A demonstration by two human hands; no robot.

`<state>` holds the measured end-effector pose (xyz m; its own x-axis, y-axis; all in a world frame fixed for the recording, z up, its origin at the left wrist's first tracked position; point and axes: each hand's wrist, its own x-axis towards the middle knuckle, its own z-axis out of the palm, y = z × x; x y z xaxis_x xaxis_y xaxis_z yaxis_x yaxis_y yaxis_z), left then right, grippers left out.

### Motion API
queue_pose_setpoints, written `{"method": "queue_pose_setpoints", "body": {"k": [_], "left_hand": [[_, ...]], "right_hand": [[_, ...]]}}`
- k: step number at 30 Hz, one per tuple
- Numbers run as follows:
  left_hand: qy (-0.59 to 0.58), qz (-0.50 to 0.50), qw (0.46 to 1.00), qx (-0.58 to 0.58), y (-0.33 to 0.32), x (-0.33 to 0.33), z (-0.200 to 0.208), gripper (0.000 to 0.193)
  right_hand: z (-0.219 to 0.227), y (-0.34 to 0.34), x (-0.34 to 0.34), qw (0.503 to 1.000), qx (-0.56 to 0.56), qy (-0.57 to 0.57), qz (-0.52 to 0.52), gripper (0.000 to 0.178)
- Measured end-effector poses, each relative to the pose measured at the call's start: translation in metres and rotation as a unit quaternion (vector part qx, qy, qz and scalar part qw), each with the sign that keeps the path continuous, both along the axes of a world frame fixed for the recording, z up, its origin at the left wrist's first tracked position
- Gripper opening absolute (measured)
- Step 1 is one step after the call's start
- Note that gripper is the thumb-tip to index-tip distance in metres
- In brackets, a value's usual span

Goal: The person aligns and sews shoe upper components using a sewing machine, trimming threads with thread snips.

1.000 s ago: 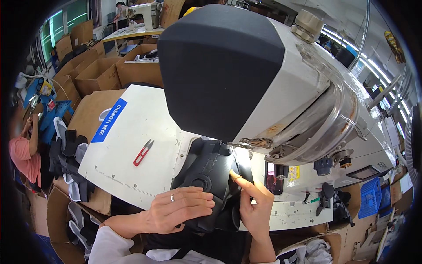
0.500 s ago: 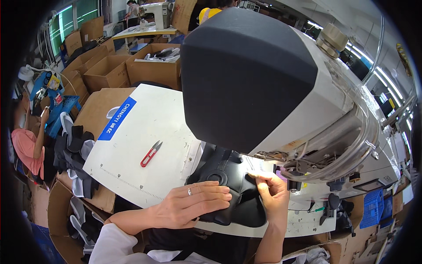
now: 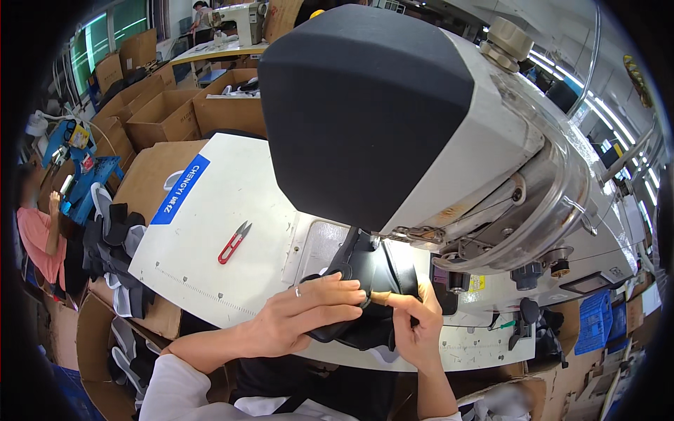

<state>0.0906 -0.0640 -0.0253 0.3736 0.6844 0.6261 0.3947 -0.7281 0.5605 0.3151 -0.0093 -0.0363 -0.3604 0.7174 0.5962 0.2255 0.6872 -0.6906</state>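
Observation:
A black, leather-like sewn piece (image 3: 366, 261) with a seam lies under the sewing machine head (image 3: 368, 119), on the white table (image 3: 203, 259). My left hand (image 3: 309, 312), a ring on one finger, is laid over the piece's near left part. Its fingers are together and bent slightly over a fold; the thumb is hidden. From the right, my right hand (image 3: 415, 326) grips the near right part, its index finger pointing left against the fold near my left fingertips. Bright light falls on the piece by the needle area. How the underside is held cannot be seen.
Red-handled thread snips (image 3: 234, 243) lie on the table left of the machine. Cardboard boxes (image 3: 165, 116) stand beyond the table, and an open box (image 3: 105, 351) with white and black parts stands at near left. A person in a pink shirt (image 3: 41, 235) sits at far left.
The black piece has turned and folded up under my hands, so its round ring detail has shifted. My right hand has moved left and down, toward my left fingertips. The view has shifted slightly.

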Motion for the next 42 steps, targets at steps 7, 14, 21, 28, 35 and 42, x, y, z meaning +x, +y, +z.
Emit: {"method": "queue_pose_setpoints", "body": {"k": [7, 14, 21, 28, 35, 42], "left_hand": [[-0.035, 0.001, 0.999, 0.029, 0.000, 0.001, 0.002, 0.070], [-0.018, -0.005, 0.999, 0.044, 0.000, 0.001, 0.001, 0.062], [0.029, 0.010, 0.997, 0.068, 0.000, 0.005, 0.000, 0.041], [0.043, 0.019, 0.994, 0.098, 0.008, 0.005, 0.000, 0.044], [0.070, 0.045, 0.992, 0.100, 0.018, -0.001, -0.003, 0.050], [0.111, 0.078, 0.983, 0.126, 0.026, 0.000, -0.008, 0.051]], "right_hand": [[0.004, 0.001, 0.002, 0.991, 0.082, -0.107, 0.023, 0.029], [0.011, 0.005, 0.002, 0.997, 0.032, -0.056, 0.033, 0.028], [0.013, 0.003, 0.007, 0.997, 0.008, -0.078, -0.002, 0.029], [0.011, 0.013, 0.007, 0.998, -0.013, -0.054, -0.008, 0.021], [-0.003, 0.023, 0.004, 0.990, -0.131, 0.028, -0.053, 0.008], [-0.026, 0.042, 0.016, 0.990, -0.109, -0.008, -0.086, 0.023]]}}
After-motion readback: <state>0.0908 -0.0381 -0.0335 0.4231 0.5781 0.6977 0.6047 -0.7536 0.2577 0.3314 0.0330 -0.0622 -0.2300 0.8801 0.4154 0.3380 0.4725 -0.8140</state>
